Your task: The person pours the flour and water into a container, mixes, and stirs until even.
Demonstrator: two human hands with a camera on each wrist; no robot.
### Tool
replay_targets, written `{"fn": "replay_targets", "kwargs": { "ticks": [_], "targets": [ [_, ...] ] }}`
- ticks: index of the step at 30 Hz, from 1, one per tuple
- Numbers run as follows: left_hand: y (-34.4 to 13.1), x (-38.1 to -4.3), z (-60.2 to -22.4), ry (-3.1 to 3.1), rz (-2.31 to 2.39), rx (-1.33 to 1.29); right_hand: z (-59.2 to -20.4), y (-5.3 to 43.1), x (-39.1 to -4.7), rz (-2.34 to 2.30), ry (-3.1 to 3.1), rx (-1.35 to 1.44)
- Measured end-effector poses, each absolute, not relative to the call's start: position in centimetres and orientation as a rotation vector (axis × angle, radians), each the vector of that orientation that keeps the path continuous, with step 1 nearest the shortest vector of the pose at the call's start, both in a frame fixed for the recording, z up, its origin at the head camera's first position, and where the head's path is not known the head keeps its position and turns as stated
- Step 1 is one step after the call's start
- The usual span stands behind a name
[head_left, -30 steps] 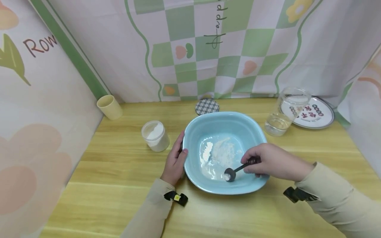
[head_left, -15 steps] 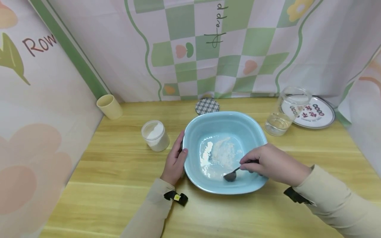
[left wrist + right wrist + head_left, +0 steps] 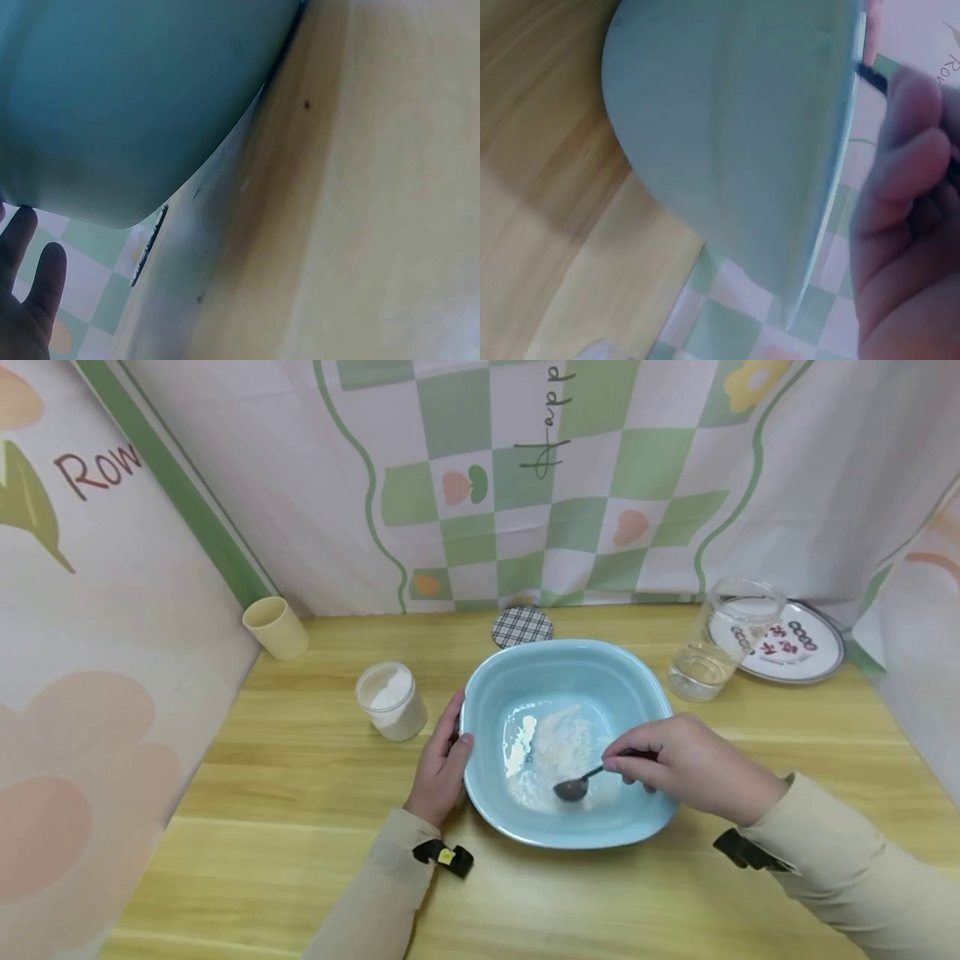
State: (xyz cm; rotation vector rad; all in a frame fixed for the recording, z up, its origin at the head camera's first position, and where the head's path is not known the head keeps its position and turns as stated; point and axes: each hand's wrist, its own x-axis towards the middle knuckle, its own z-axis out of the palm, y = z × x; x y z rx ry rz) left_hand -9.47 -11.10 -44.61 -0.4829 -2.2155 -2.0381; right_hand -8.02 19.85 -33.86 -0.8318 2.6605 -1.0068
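A light blue bowl (image 3: 570, 660) stands on the wooden table, with white powder (image 3: 562, 743) in a glossy patch on its floor. My left hand (image 3: 438, 768) holds its left side, thumb at the rim and fingers along the outside; in the left wrist view two fingers (image 3: 46, 274) show by the outer wall. Over the bowl's right side, my right hand (image 3: 682, 764) pinches the handle of a dark spoon (image 3: 572, 789). The spoon's round head is down at the powder's near edge. In the right wrist view the bowl's wall hides that head.
An uncovered clear jar of white powder (image 3: 393, 706) stands left of the bowl. Farther back are a yellow cup (image 3: 276, 628) and a checked round coaster (image 3: 522, 627). At right, a glass jug (image 3: 701, 672) with clear liquid stands before a patterned plate (image 3: 817, 643).
The spoon's head, which held a little white powder a second ago, has turned over and moved slightly up and left into the powder. My left hand has stayed on the bowl.
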Motion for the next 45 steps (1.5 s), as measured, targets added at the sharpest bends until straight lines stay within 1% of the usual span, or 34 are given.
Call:
{"fn": "replay_targets", "kwargs": {
  "ticks": [4,11,18,21,25,32,38,45],
  "targets": [
    [-11.09,-9.49,-44.58,-2.218,-2.036,-0.476,-34.03,19.77,-8.07,-0.983,2.565,-0.828],
    [-11.07,-9.47,-44.57,-2.235,-2.030,-0.468,-34.20,19.76,-7.89,-0.998,2.824,-0.789],
    [-11.06,-9.45,-44.43,-2.248,-2.020,-0.449,-34.15,19.89,-8.12,-0.991,2.594,-0.748],
    [-11.03,-9.41,-44.37,-2.251,-2.028,-0.443,-34.64,19.75,-8.17,-0.968,2.706,-0.763],
    [-11.00,-9.42,-44.35,-2.241,-2.039,-0.448,-34.29,19.88,-8.04,-0.981,2.873,-0.741],
    [-11.05,-9.45,-44.45,-2.242,-2.043,-0.442,-34.05,19.88,-8.07,-0.982,2.631,-0.746],
    [-11.03,-9.48,-44.51,-2.240,-2.039,-0.444,-34.40,19.74,-8.00,-0.964,2.867,-0.747],
    [-11.07,-9.53,-44.58,-2.236,-2.040,-0.453,-34.32,19.73,-7.90,-1.004,2.598,-0.776]
  ]
}}
